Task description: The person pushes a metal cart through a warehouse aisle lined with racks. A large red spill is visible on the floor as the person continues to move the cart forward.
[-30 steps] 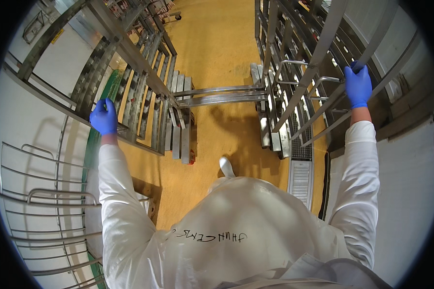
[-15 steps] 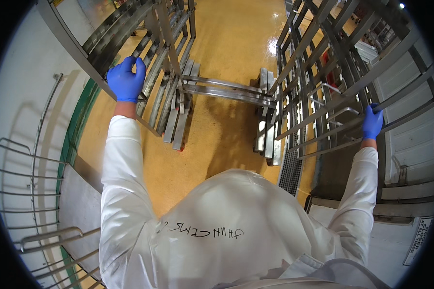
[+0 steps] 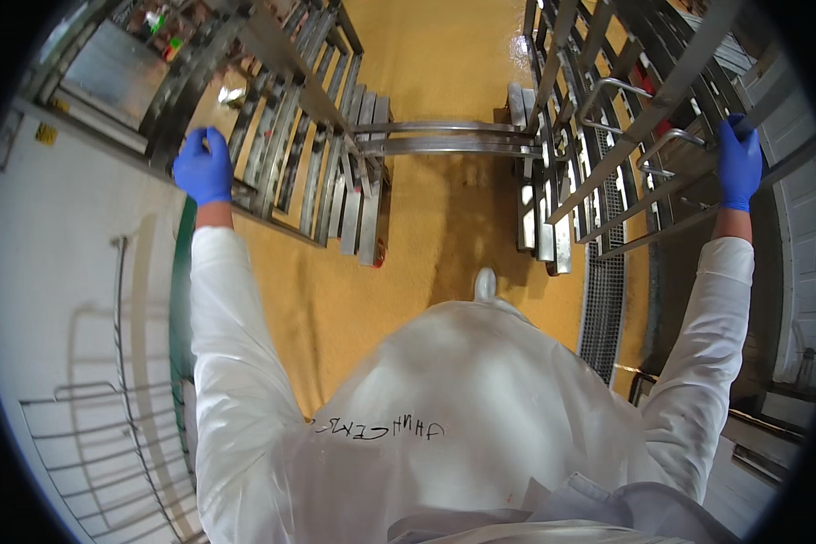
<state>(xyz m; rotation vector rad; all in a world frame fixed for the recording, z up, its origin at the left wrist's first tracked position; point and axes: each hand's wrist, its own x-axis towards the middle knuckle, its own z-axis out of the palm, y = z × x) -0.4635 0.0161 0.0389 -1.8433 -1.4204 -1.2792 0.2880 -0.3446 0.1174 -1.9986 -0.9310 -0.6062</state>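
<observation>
A tall metal rack with slatted sides stands in front of me, its two sides joined low down by crossbars (image 3: 449,145). My left hand (image 3: 202,168), in a blue glove, is closed around the near edge of its left side, the thumb raised. At the right side, my right hand (image 3: 739,168), also gloved in blue, grips an upright bar; its fingers are partly hidden. Bent metal handles (image 3: 671,150) stick out beside the right hand. Both arms are stretched forward in white sleeves, with a white apron (image 3: 480,390) between them.
Yellow floor (image 3: 435,236) runs between the rack's sides. A grated drain (image 3: 603,308) lies at the right. Along the left is a pale wall (image 3: 82,218) with a wire rack (image 3: 100,440); white panels (image 3: 798,227) stand at far right.
My view has moved forward with the rack, and the left wall fittings have shifted. Both hands keep their hold and sit slightly farther apart. A shoe tip now shows beyond the apron.
</observation>
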